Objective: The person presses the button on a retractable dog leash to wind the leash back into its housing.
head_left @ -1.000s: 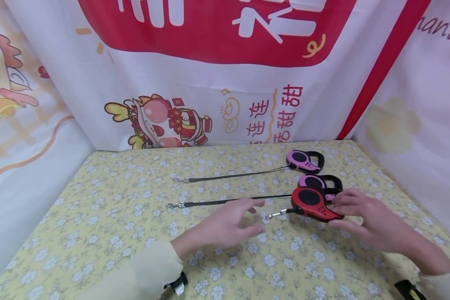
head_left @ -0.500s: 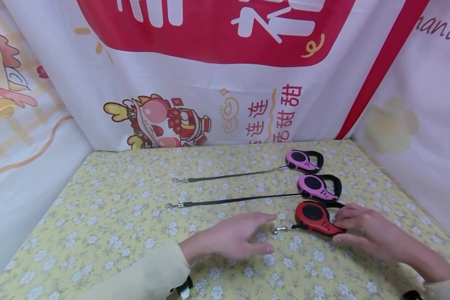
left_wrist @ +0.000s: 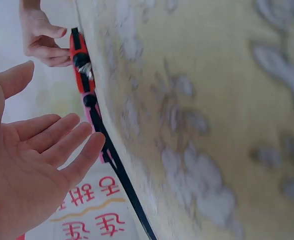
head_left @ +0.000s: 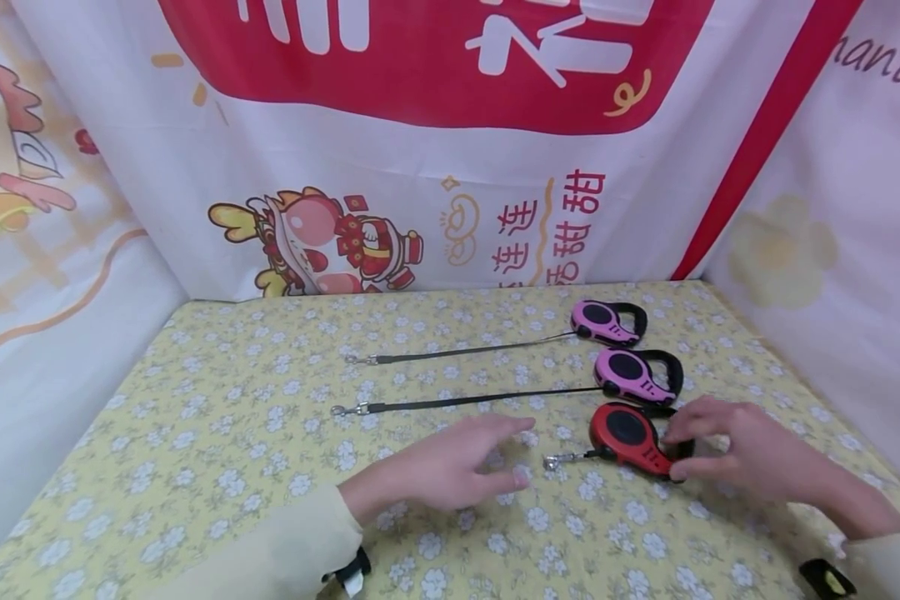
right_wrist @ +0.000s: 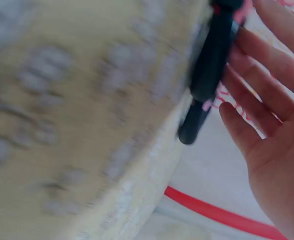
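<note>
A red retractable dog leash (head_left: 622,437) lies on the table with its metal clip (head_left: 562,459) pointing left. My right hand (head_left: 742,454) is at its black handle, fingers over the handle and thumb near the lower red corner. In the right wrist view the fingers (right_wrist: 257,95) are extended beside the black handle (right_wrist: 212,60), not curled round it. My left hand (head_left: 446,462) hovers left of the clip, holding nothing. Its fingers (left_wrist: 57,137) are spread in the left wrist view. Just behind the red leash is a pink retractable leash (head_left: 630,375).
A second pink leash (head_left: 603,322) lies farther back. Both pink leashes have dark straps drawn out leftward, ending in metal clips (head_left: 350,410). The floral tablecloth (head_left: 217,450) meets printed white curtains (head_left: 435,150) at the back and sides.
The red leash has moved toward me, off the nearer pink leash, onto the cloth in front of it. My right hand has loosened at its handle. The left hand shifted right, then back left.
</note>
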`<state>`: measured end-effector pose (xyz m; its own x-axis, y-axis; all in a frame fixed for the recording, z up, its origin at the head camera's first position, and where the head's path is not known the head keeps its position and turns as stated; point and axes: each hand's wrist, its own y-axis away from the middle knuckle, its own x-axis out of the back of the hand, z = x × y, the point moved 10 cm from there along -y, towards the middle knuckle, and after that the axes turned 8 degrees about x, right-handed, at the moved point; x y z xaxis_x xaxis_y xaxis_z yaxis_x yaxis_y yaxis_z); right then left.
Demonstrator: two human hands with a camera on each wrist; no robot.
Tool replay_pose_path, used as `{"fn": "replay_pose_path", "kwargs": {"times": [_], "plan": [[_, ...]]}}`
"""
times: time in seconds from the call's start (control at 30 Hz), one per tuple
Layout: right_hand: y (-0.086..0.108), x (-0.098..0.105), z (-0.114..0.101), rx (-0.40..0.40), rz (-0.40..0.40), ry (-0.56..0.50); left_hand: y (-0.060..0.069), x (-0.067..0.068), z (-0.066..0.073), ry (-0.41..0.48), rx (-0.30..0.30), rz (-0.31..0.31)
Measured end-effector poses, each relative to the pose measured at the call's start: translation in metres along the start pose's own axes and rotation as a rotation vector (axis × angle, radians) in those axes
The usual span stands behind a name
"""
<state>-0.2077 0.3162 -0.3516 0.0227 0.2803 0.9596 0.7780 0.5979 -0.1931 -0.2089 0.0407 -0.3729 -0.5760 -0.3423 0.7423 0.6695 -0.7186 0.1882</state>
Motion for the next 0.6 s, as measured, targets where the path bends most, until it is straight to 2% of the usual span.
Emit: {"fn": "replay_pose_path", "kwargs": {"times": [0.13, 0.2, 0.3, 0.43, 0.6], "plan": [[-0.004, 0.021, 0.018, -0.107, 0.093, -0.097, 0.008, 0.012, -0.012, 0.128, 0.028, 0.046], [-0.008, 0.027, 0.028, -0.147, 0.115, -0.179, 0.013, 0.018, -0.02, 0.218, 0.043, 0.065], [-0.016, 0.028, 0.039, -0.128, 0.132, -0.322, 0.021, 0.028, -0.034, 0.318, 0.06, 0.101], [-0.023, 0.019, 0.058, -0.13, 0.106, -0.469, 0.033, 0.045, -0.056, 0.367, 0.101, 0.167], [-0.023, 0.004, 0.084, -0.219, 0.048, -0.515, 0.051, 0.068, -0.091, 0.36, 0.187, 0.245]]}}
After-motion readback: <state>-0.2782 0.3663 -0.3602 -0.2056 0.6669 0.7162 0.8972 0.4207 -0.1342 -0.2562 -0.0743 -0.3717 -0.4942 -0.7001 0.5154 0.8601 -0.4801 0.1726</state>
